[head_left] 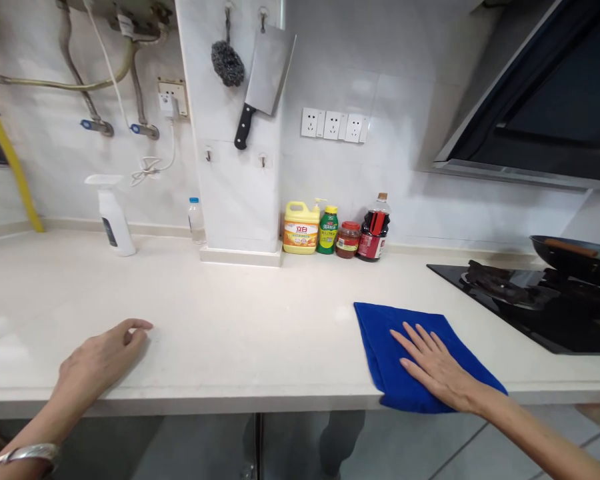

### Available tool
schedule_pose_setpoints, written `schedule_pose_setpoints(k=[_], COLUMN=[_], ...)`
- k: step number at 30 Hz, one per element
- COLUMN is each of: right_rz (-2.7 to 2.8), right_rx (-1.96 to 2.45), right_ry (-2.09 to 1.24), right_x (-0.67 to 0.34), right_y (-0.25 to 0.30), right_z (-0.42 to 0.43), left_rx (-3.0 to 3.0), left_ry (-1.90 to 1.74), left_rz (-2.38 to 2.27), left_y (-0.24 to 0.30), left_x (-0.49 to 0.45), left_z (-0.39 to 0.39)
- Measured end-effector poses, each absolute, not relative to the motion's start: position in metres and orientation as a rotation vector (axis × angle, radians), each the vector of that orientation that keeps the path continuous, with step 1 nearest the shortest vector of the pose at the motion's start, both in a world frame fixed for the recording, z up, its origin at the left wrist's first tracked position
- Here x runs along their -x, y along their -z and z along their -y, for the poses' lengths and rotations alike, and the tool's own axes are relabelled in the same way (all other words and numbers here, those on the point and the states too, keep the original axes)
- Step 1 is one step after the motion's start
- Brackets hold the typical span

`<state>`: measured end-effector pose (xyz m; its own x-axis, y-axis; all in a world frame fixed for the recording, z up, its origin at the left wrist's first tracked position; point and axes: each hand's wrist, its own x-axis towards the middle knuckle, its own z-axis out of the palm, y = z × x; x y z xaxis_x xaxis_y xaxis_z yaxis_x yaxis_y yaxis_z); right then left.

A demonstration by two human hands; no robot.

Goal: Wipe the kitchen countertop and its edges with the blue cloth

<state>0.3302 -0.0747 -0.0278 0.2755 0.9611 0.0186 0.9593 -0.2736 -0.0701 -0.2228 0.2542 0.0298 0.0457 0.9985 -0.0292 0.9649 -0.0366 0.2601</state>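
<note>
Pressing the right hand [435,363] flat, fingers spread wide, on a folded blue cloth [377,347] lying at the counter's [220,300] front edge, near the black cooktop [540,317]. Resting the left hand [100,360] on the counter, fingers loosely curled, holding nothing, a bangle [27,457] showing at the wrist. Standing along the back wall: a spray bottle [113,223], a water bottle [197,221], a yellow detergent jug [300,230], a green bottle [328,230], a sauce jar [348,241], a soy sauce bottle [375,230]. Hanging above them: a cleaver [267,73] and a steel scourer [227,63]. Sitting on the cooktop's far side: a black pan [575,257].
</note>
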Motion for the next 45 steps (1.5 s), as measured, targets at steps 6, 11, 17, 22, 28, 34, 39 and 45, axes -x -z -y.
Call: schedule_pose_setpoints(k=[6,11,17,22,28,34,39,45], right_rz=[2.052,2.098,2.24,2.305,2.254,2.149,2.08,2.015], right_rx=[2.392,2.267,1.992,1.852,1.881,1.995,2.085,2.173], right_ry=[-0.145,-0.297,-0.422,-0.51,-0.452,-0.41,-0.376,-0.352], right_x=[-0.22,-0.123,-0.044,-0.007,0.007,-0.004,-0.018,-0.042], right_y=[-0.001,-0.021,-0.025,-0.031,-0.027,-0.023,-0.022,-0.02], right_z=[0.019,-0.033,-0.088,-0.13,-0.191,-0.24,-0.269,-0.293], left_rx=[-2.125,-2.143,-2.172,-2.148,-2.125,-2.084,-2.048,-2.048], left_ry=[-0.296,-0.4,-0.455,-0.442,-0.445,-0.448,-0.44,-0.451], left_rz=[-1.976,-1.93,-1.902,-1.947,-1.924,-1.927,-1.942,-1.957], left_y=[-0.034,-0.028,-0.023,-0.019,-0.022,-0.023,-0.024,-0.027], left_x=[0.219,0.22,0.221,0.222,0.226,0.229,0.228,0.227], left_z=[-0.244,-0.24,-0.238,-0.24,-0.244,-0.247,-0.246,-0.241])
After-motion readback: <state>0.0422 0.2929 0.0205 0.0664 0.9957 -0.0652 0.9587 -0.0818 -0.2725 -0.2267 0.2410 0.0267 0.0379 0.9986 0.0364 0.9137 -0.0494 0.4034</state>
